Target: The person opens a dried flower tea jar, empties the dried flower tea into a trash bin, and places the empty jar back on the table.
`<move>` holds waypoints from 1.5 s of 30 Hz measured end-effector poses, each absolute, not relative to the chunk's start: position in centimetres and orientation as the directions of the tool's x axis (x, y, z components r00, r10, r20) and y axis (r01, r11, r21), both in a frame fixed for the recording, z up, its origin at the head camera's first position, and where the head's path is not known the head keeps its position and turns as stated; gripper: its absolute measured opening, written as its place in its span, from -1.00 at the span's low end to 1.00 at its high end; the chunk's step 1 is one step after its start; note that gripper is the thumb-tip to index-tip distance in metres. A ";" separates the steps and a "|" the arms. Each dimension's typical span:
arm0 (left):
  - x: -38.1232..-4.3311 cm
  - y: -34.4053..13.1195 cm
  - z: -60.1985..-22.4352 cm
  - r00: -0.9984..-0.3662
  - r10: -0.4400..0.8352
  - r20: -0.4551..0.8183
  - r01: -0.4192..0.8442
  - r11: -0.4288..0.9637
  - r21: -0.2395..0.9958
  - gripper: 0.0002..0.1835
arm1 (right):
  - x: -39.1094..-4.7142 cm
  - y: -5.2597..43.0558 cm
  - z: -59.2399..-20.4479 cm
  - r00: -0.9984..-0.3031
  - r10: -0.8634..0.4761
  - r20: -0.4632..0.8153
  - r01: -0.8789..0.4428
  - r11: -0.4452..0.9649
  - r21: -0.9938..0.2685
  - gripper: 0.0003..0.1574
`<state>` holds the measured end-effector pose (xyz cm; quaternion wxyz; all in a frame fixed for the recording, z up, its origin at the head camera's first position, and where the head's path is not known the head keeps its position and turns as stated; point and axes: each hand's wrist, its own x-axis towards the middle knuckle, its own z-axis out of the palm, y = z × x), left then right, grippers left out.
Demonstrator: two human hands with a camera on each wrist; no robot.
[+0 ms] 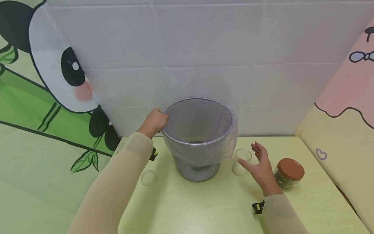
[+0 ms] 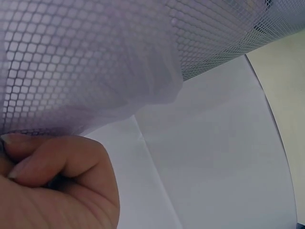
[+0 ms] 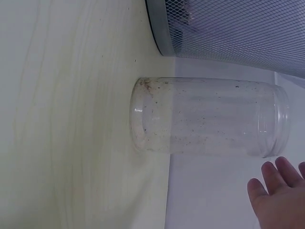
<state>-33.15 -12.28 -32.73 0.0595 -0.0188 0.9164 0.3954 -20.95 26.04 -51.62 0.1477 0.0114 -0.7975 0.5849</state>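
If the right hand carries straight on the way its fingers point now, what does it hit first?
Most likely the clear jar, near its open rim: the right hand points toward that end without visibly touching it. The depth of the gap is hard to judge.

I count two hands, two jars, one bin, one bag, one brown lid, one clear disc, one table.

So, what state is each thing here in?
Mesh bin: upright, lined
Plastic bag: folded over the bin's edge
Clear jar: upright, uncovered, speckled
Clear round lid: off, lying flat
Brown-lidded jar: upright, closed
Left hand: gripping the bin's edge
Right hand: open, beside the clear jar
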 end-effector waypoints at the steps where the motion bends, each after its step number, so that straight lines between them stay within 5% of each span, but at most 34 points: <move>1: -33.1 -12.3 -32.7 -0.992 0.013 -0.123 -0.080 0.686 0.723 -0.56 | -20.8 26.1 -51.5 -0.956 0.153 0.250 -0.193 0.315 -0.929 0.31; 26: -32.9 -12.4 -32.5 -0.994 0.038 -0.099 -0.042 0.713 0.700 -0.65 | -16.0 28.6 -49.0 -0.917 0.180 0.355 -0.252 0.429 -0.867 0.27; 45: -32.7 -12.9 -32.5 -0.992 0.039 -0.121 -0.055 0.725 0.686 -0.69 | -13.1 30.9 -47.5 -0.918 0.282 0.280 -0.125 0.463 -0.878 0.27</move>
